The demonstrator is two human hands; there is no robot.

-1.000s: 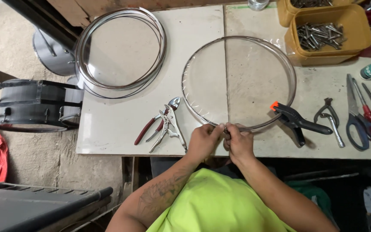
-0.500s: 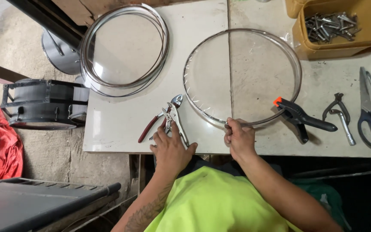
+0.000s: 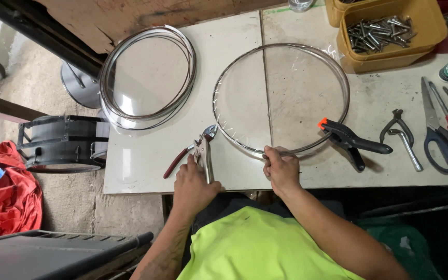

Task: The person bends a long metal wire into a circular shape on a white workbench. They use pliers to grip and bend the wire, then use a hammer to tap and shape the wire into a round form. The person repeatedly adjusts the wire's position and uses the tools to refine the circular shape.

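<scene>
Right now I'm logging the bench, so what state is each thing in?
Left hand: grasping the red-handled pliers, jaws shut.
Right hand: gripping the round metal hoop, flat on the table.
Black spring clamp with orange tip: clipped on the hoop.
Yellow tub: open, holding metal pins.

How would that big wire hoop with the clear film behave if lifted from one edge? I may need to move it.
The hoop has a thin rim, so it probably flexes and sags if lifted from one side. The stretched clear film looks easy to puncture. The black clamp on its rim would likely weigh that side down. The right hand grips the near edge; the left hand is at the pliers.
</scene>
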